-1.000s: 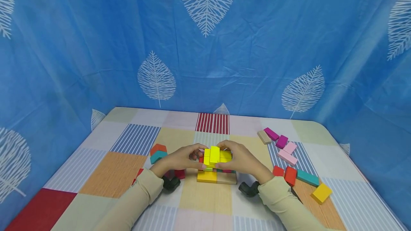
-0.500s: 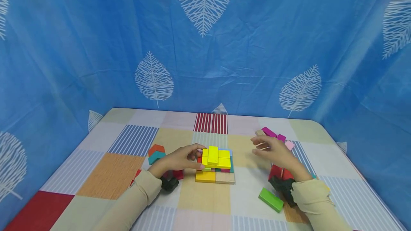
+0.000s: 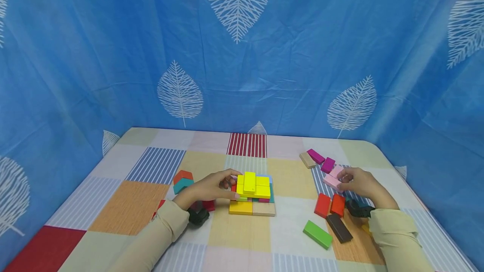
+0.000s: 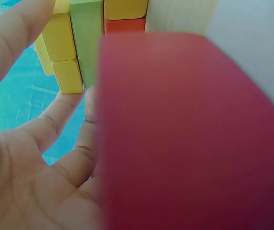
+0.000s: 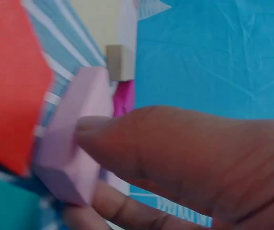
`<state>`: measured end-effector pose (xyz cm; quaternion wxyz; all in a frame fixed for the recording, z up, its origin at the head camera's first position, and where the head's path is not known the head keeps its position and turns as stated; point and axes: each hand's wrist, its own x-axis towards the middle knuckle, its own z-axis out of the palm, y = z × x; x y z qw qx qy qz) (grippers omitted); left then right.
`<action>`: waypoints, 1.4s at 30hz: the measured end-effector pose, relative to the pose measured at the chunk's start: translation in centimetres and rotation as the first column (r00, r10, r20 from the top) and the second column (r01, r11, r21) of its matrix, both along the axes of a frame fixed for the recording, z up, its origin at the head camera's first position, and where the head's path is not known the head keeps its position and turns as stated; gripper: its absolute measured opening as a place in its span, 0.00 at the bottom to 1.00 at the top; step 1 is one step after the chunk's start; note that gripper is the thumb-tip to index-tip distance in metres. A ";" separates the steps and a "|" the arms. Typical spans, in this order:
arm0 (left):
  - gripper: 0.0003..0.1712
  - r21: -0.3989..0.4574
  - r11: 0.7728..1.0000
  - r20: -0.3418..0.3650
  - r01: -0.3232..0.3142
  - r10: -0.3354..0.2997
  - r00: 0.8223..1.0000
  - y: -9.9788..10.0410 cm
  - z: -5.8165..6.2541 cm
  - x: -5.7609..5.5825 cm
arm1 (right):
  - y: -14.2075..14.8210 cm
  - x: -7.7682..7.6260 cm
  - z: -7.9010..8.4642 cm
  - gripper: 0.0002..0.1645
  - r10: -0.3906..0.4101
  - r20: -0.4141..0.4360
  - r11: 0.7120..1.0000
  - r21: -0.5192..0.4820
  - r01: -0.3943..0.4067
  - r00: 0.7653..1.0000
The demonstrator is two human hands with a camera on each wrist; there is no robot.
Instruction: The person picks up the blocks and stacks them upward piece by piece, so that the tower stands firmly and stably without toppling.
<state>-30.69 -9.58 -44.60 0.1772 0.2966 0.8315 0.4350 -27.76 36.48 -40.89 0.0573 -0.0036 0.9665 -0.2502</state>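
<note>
I have the stack (image 3: 249, 195) in front of me, and my left hand (image 3: 215, 186) is at its left side, half curled, with the thumb on the near edge and a finger round the far edge of its yellow upper part. One yellow block (image 3: 249, 182) lies on top; the front of its base shows two blocks, one yellow (image 3: 240, 208) and one tan (image 3: 264, 209).

My right hand (image 3: 361, 183) is well to the right of the stack, fingers bent, pinching the nearer of two pink blocks (image 3: 332, 182). Beyond those, to the right of the stack and farther from me, are two magenta blocks (image 3: 316, 156) and one pale wood block (image 3: 307, 160). Right of the stack and nearer me, I count two red blocks (image 3: 322, 205), one dark brown block (image 3: 339, 228) and one green block (image 3: 317, 234); one loose yellow block (image 3: 366, 228) is mostly hidden by my wrist. Left of the stack are one orange block (image 3: 183, 176) and one teal block (image 3: 183, 185), and red pieces (image 3: 209, 205) partly covered by my arm.

From my left wrist I see a pale green block (image 4: 87, 43) in the stack's side, and a large blurred red block close up. My right wrist shows my thumb (image 5: 127, 139) flat against the pink, plus a teal patch (image 5: 7, 203) that the head view mostly hides.
</note>
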 end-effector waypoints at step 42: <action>0.44 -0.090 0.994 -0.164 -0.059 0.043 0.985 0.9 1.7 1.4 | -11.3 0.9 -0.8 0.37 0.338 -0.301 0.893 -0.197 -0.405 0.892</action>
